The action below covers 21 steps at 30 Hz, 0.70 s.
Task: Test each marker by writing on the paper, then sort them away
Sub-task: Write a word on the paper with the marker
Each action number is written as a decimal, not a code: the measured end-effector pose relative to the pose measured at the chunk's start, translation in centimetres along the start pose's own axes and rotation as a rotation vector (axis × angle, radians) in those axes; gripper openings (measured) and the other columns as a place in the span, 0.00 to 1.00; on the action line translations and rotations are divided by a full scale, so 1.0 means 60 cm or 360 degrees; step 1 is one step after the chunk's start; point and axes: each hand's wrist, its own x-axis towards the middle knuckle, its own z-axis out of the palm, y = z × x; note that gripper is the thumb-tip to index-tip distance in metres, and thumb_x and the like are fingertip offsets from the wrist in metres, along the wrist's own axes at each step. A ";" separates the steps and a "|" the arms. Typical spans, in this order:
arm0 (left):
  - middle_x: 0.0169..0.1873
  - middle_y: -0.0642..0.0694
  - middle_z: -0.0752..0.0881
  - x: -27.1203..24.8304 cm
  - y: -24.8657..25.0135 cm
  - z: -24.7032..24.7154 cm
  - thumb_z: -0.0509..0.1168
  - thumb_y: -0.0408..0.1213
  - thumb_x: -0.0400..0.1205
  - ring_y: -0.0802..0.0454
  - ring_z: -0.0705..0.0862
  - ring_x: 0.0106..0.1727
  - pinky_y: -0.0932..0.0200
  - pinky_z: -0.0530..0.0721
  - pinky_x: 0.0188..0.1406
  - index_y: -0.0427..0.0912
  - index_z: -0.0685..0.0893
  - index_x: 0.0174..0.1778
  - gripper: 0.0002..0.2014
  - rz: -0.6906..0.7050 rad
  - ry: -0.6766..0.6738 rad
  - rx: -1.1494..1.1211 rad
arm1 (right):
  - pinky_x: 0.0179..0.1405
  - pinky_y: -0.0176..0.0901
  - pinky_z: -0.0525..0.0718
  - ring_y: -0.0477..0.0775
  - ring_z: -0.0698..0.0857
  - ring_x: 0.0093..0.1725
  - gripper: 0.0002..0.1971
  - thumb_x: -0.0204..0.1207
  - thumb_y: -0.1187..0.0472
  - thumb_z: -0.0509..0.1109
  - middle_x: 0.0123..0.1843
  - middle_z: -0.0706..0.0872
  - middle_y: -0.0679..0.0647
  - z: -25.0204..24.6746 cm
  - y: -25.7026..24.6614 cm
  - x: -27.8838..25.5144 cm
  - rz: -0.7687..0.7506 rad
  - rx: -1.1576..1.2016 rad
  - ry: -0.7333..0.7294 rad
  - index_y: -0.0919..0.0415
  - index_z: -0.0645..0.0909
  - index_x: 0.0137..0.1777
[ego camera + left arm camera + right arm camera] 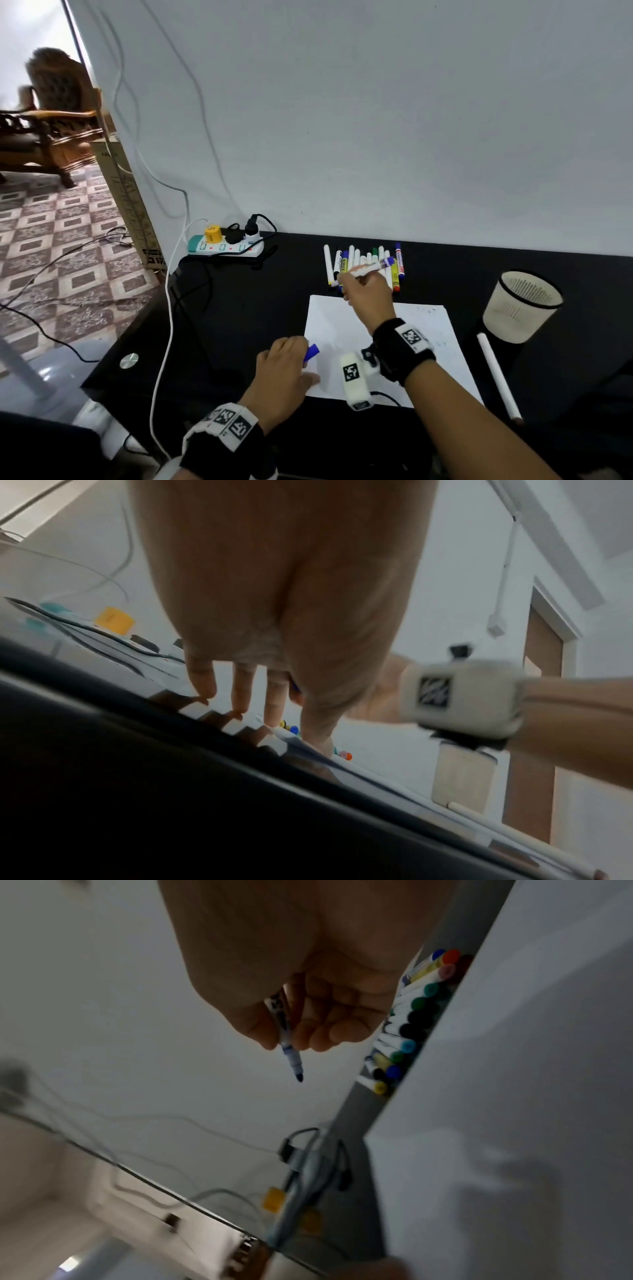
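My right hand (363, 291) grips an uncapped blue marker (371, 268) above the far edge of the white paper (421, 329). In the right wrist view the fingers pinch the marker (287, 1042), and its blue tip is in the air, off the paper (514, 1096). My left hand (291, 356) rests on the paper's left edge and holds the blue cap (311, 353), with its fingertips (240, 712) on the table. Behind the paper lies a row of several capped markers (363, 263) (407, 1031).
A beige mesh cup (520, 305) stands on the black table (239, 308) to the right of the paper. A white marker (496, 373) lies beside it. A power strip (226, 245) with plugs and cables sits at the back left by the wall.
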 end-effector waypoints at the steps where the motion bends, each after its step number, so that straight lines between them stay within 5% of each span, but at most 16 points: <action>1: 0.53 0.60 0.75 0.001 -0.002 0.002 0.65 0.49 0.80 0.59 0.70 0.62 0.56 0.64 0.60 0.53 0.73 0.58 0.13 0.0006 0.0004 0.0006 | 0.38 0.49 0.83 0.51 0.83 0.31 0.13 0.73 0.55 0.73 0.30 0.87 0.56 0.013 0.015 0.012 0.0021 -0.0089 -0.0019 0.67 0.87 0.39; 5: 0.60 0.61 0.73 0.001 -0.011 0.003 0.64 0.50 0.81 0.61 0.66 0.68 0.59 0.59 0.61 0.53 0.72 0.64 0.16 0.0051 0.0015 0.0014 | 0.33 0.39 0.78 0.49 0.83 0.32 0.14 0.75 0.54 0.71 0.35 0.89 0.56 0.046 0.060 0.046 0.0040 -0.0358 -0.0099 0.66 0.87 0.43; 9: 0.66 0.61 0.70 0.001 -0.022 0.006 0.63 0.51 0.82 0.62 0.65 0.71 0.60 0.58 0.68 0.54 0.70 0.68 0.19 0.0077 0.0032 0.0000 | 0.41 0.48 0.86 0.55 0.90 0.39 0.14 0.77 0.51 0.74 0.37 0.92 0.58 0.064 0.081 0.065 -0.0033 -0.0405 -0.0089 0.62 0.90 0.40; 14: 0.68 0.63 0.68 0.003 -0.033 0.012 0.62 0.54 0.83 0.64 0.61 0.74 0.59 0.58 0.73 0.56 0.68 0.71 0.21 0.0086 0.0058 0.0008 | 0.37 0.44 0.82 0.58 0.88 0.38 0.11 0.78 0.52 0.75 0.35 0.90 0.59 0.066 0.103 0.070 -0.0098 -0.0475 -0.0057 0.59 0.88 0.40; 21: 0.68 0.65 0.67 0.004 -0.034 0.015 0.61 0.55 0.83 0.65 0.59 0.74 0.64 0.52 0.65 0.57 0.66 0.72 0.22 0.0093 0.0064 0.0023 | 0.35 0.42 0.80 0.55 0.86 0.34 0.16 0.79 0.52 0.75 0.35 0.90 0.61 0.066 0.110 0.066 -0.0167 -0.0495 -0.0034 0.67 0.86 0.41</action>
